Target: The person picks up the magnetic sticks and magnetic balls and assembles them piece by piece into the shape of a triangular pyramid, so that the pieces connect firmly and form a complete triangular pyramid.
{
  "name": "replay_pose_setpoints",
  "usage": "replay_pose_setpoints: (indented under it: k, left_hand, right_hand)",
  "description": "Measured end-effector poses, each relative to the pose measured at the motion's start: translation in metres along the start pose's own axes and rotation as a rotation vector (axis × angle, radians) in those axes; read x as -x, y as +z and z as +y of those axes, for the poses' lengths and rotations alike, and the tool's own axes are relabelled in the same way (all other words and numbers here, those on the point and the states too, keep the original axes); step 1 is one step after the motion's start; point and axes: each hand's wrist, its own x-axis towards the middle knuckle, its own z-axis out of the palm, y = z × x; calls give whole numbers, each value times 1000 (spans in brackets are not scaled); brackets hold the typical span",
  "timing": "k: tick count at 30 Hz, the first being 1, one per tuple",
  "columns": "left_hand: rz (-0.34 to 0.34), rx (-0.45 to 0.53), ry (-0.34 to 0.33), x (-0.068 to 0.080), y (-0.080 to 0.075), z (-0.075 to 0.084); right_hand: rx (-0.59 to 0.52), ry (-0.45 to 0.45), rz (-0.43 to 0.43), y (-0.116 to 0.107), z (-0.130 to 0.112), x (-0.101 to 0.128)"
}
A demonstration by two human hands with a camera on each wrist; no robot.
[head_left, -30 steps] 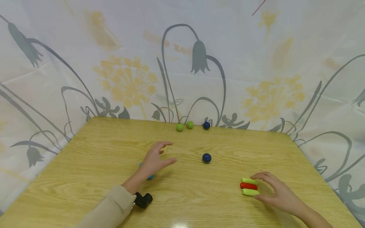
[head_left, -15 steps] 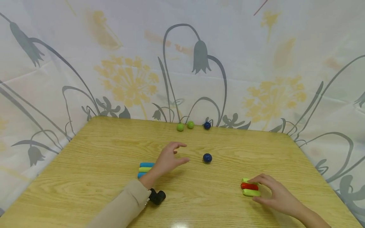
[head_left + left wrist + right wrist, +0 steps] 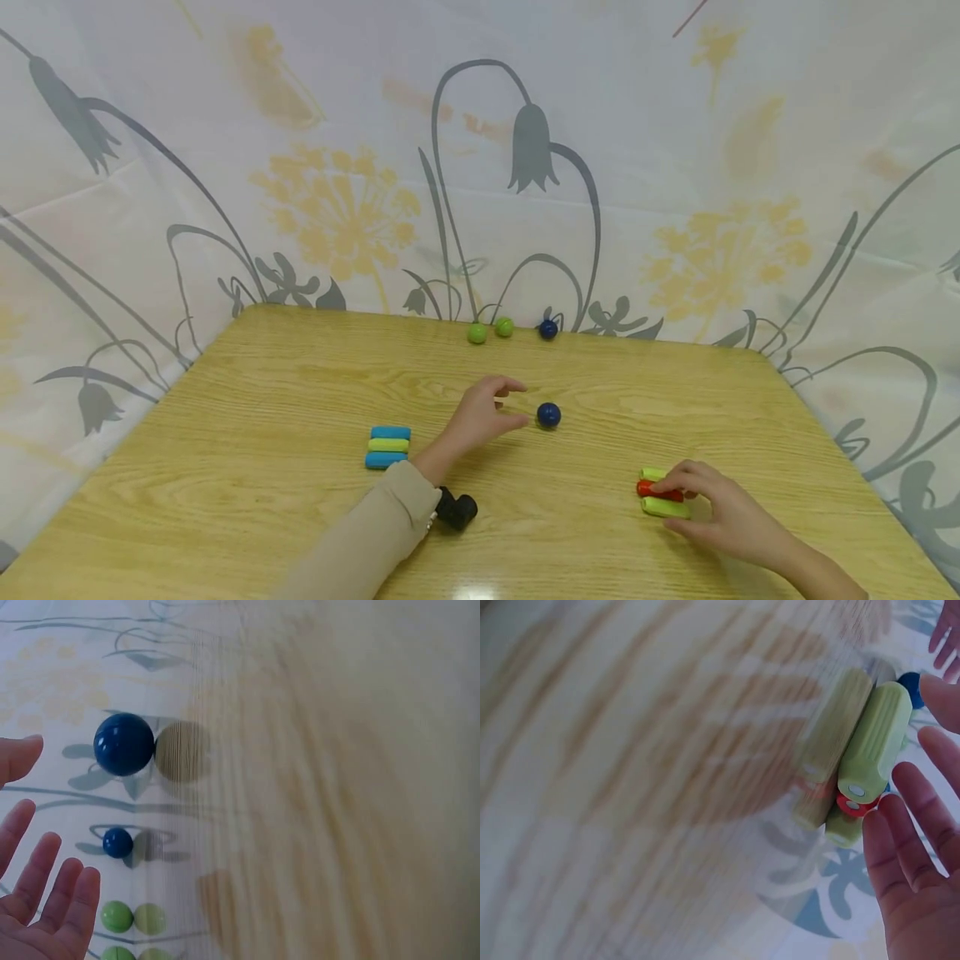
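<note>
My left hand (image 3: 483,415) reaches over the table, thumb and fingers apart, just left of a dark blue ball (image 3: 548,415). The left wrist view shows the same ball (image 3: 124,745) beyond the thumb, a gap between them. On the right, my right hand (image 3: 723,518) hovers at a trio of short rods lying side by side: a red rod (image 3: 646,488) between two yellow-green rods (image 3: 663,507). Its fingertips overlap the red rod in the head view; whether they touch is unclear. In the right wrist view, the nearer yellow-green rod (image 3: 876,742) has a silvery round spot on its end.
Two green balls (image 3: 477,333) and another dark blue ball (image 3: 548,329) sit along the table's back edge, before a flower-patterned cloth (image 3: 345,150). Left of the left forearm lie two blue rods (image 3: 386,460) with a yellow-green rod (image 3: 388,446) between. A black device (image 3: 459,510) is at the left wrist.
My left hand has moved right, from over the blue and yellow-green rods to beside the blue ball. My right hand's fingers have drawn in slightly over the red rod.
</note>
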Motion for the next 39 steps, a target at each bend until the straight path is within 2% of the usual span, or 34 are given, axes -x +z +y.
replay_pose_setpoints:
  k: [6,9,19,26,31,39]
  left_hand:
    - [-38,0,-72,-12,13,1]
    - [-67,-4,-82,-17,18,0]
    - [-153,-40,-137,-31,31,0]
    - [-158,-54,-130,-33,32,0]
    - [-154,-28,-127,-32,30,-1]
    - [-164,7,-114,-24,23,-2]
  right_hand:
    - [-1,27,-19,-1,-1,-1]
    - [-1,37,-26,-1,0,-1]
    - [-38,-7,-50,0,2,-2]
    - [-60,-24,-77,-1,3,-3]
    - [-58,-44,-109,-1,3,-4]
    - [-62,-23,-162,1,0,-9]
